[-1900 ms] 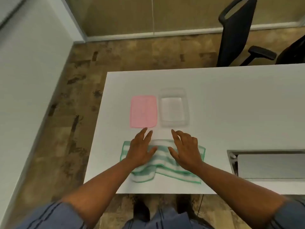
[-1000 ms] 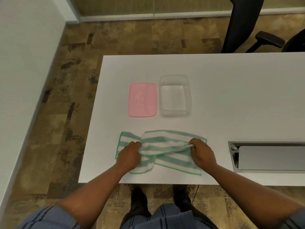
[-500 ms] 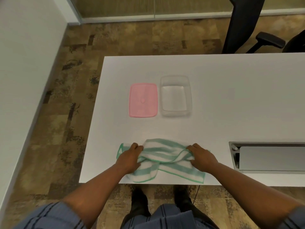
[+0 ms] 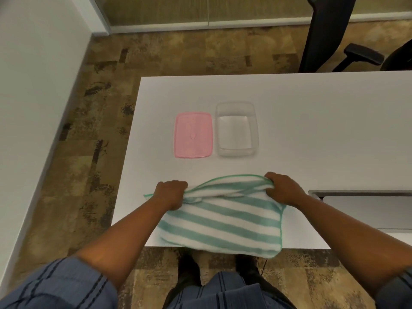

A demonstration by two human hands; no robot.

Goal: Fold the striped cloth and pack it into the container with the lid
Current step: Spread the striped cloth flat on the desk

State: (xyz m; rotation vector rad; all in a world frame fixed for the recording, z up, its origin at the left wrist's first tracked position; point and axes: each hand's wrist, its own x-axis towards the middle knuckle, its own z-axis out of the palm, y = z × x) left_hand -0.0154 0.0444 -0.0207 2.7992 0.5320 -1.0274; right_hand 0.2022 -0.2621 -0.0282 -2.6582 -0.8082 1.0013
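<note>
Now, fingers first: the left hand (image 4: 170,195) is curled tight around the left end of the striped cloth's (image 4: 223,224) upper edge, knuckles up. The right hand (image 4: 283,189) is likewise clenched on the right end of that edge, fingertips tucked under the bunched fabric. Between the two fists the green-trimmed edge arches upward, off the table (image 4: 289,121).

Cloth: green and white stripes, long axis running left to right across the person's front, parallel to the near table edge. Stripes slant slightly, dropping toward the right. Its lower part drapes toward the person and overhangs the near edge of the table. A thin bit of green trim sticks out to the left of the left fist.

Further out, well apart from the cloth: clear container (image 4: 236,129), open, long axis pointing away from the person. Pink lid (image 4: 192,134) lies flat just beside it on its left, same orientation, not touching as far as visible.
</note>
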